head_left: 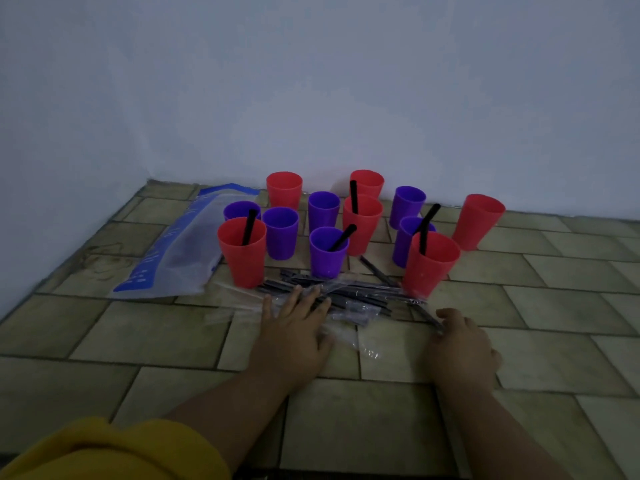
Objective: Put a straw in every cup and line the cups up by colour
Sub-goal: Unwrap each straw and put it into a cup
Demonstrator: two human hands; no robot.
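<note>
Several red and purple cups stand mixed on the tiled floor by the wall. Black straws stick out of the front-left red cup (242, 252), the front purple cup (328, 252), the middle red cup (362, 223) and the front-right red cup (429, 263). The other cups, such as the purple cup (281, 233) and the far-right red cup (478, 221), show no straw. A pile of wrapped black straws (349, 294) lies in front. My left hand (294, 327) rests flat on the pile. My right hand (460, 344) pinches one black straw (427, 315) at the pile's right end.
A clear plastic bag with blue print (180, 251) lies on the floor left of the cups. The white wall (311, 98) stands right behind the cups. A yellow sleeve (114, 452) shows at the bottom left.
</note>
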